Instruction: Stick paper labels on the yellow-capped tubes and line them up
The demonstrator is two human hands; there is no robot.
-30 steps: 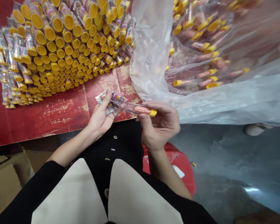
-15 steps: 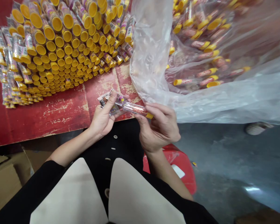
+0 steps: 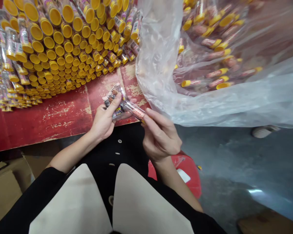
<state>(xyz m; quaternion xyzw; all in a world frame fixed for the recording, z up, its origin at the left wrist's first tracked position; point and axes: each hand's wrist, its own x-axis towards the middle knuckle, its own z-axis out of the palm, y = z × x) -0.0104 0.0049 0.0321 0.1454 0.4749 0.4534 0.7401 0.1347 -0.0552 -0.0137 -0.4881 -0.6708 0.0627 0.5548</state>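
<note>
My left hand [image 3: 106, 115] is closed on some small printed plastic packets [image 3: 112, 97], clear in part, with the thumb pressed on top. In my right hand [image 3: 162, 135] the fingertips pinch a clear tube [image 3: 138, 112] with red print. The tube slants up and left, its far end at the packets by my left fingers; whether it is inside one I cannot tell. A sliver of yellow shows at its lower end, mostly covered by my fingers. Both hands are just over the near edge of the red table [image 3: 63, 120].
Wrapped tubes with yellow caps [image 3: 68, 47] are stacked high at the back left. On the right a large clear plastic bag [image 3: 158, 71] holds loose tubes [image 3: 217, 73]. A red stool [image 3: 191, 182] stands below my right arm, and cardboard [image 3: 5, 188] lies at the lower left.
My right hand has moved slightly left, and the tube now slants more steeply, its yellow end more covered. My left hand keeps its hold on the packets. The view has shifted a little.
</note>
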